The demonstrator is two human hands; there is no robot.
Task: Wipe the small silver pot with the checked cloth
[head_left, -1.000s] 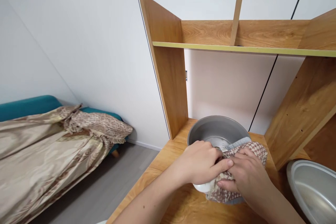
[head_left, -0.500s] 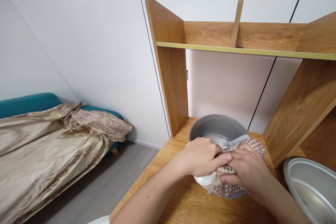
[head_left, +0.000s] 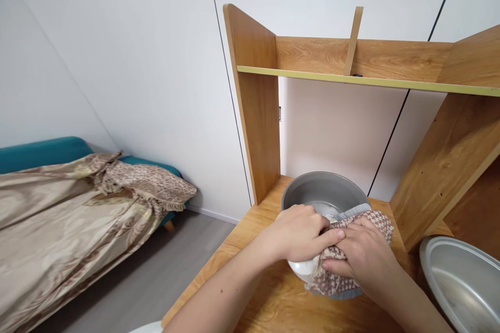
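A round pot (head_left: 308, 193), grey inside and white outside, stands on the wooden desk. My left hand (head_left: 302, 231) is closed over its near rim, fingers curled inward and partly hidden, the thumb reaching across to my other hand. A brown-and-white patterned cloth (head_left: 380, 221) with a blue-grey border lies draped over the pot's near right rim and hangs down its outer side. My right hand (head_left: 361, 247) is closed on that cloth, pressing it against the rim. Both hands touch each other at the thumb and fingers.
A wooden shelf unit (head_left: 258, 130) rises behind the pot. To the right lies a silver metal basin (head_left: 461, 265). The desk's left edge (head_left: 211, 263) drops to a grey floor. A teal sofa (head_left: 58, 148) with a beige patterned cover (head_left: 70, 239) stands at left.
My right hand has slid slightly left and down with the cloth along the pot's near side. The left hand stays in place on the rim. The view has shifted a little.
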